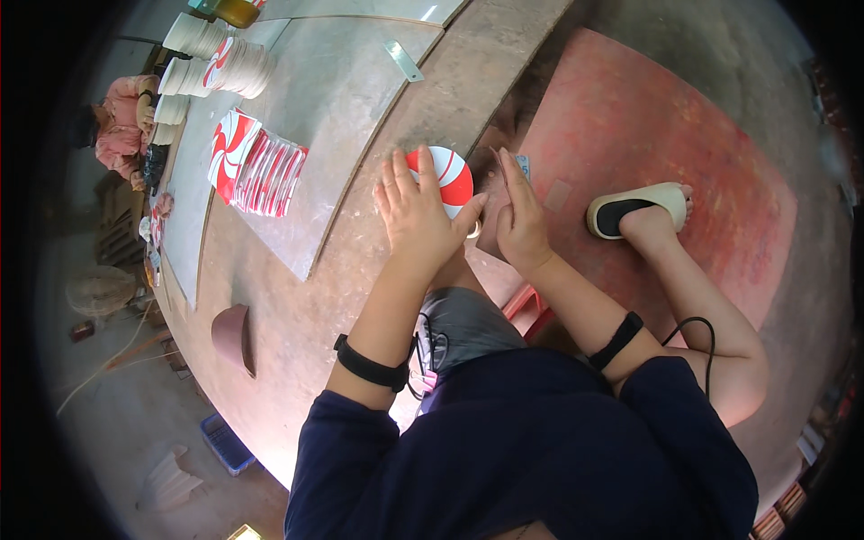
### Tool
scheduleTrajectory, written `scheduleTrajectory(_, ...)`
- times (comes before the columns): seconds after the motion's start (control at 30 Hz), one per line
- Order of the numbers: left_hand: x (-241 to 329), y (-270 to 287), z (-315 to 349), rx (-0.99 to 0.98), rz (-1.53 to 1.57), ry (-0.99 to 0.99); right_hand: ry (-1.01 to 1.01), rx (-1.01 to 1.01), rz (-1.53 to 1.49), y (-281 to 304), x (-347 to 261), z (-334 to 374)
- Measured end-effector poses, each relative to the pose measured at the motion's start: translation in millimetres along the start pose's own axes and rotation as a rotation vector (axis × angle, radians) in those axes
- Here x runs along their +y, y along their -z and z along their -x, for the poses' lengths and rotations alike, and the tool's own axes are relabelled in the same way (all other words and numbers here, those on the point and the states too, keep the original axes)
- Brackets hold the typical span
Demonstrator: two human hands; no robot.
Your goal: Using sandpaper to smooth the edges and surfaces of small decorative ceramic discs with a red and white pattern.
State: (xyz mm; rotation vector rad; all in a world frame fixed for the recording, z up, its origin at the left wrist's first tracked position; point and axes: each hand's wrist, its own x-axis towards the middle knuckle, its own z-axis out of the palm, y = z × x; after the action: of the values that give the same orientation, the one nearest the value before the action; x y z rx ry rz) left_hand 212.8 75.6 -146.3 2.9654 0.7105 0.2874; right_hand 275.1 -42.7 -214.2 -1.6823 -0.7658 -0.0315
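A round red-and-white swirl disc (454,180) lies at the table edge in front of me. My left hand (417,211) is spread flat over the disc's left side, its fingers stretched and thumb apart. On the disc's right, my right hand (524,220) is held on edge with its fingers straight and together, just past the table edge. A small pale blue piece (524,165) shows behind its fingertips; whether the hand touches it I cannot tell. Left of my hands, a fanned row of red-and-white swirl pieces (270,175) rests on a grey sheet (328,117).
Several stacks of pale round pieces (247,70) stand at the far left. A metal strip (403,60) lies on the sheet's far part. A brown curved piece (232,337) is on the table's left. Beyond it sits a person in pink (121,126). Reddish board (648,135) covers the floor at right.
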Motion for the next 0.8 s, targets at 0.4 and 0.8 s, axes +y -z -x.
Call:
scheduleTrajectory(0.4,-13,8,3,-0.064,-0.012,-0.089,0.203,-0.014,0.015,-6,-15,2)
scheduleTrajectory(0.8,-8,14,0,-0.149,-0.033,-0.058,0.250,-0.044,0.032,-20,-1,6)
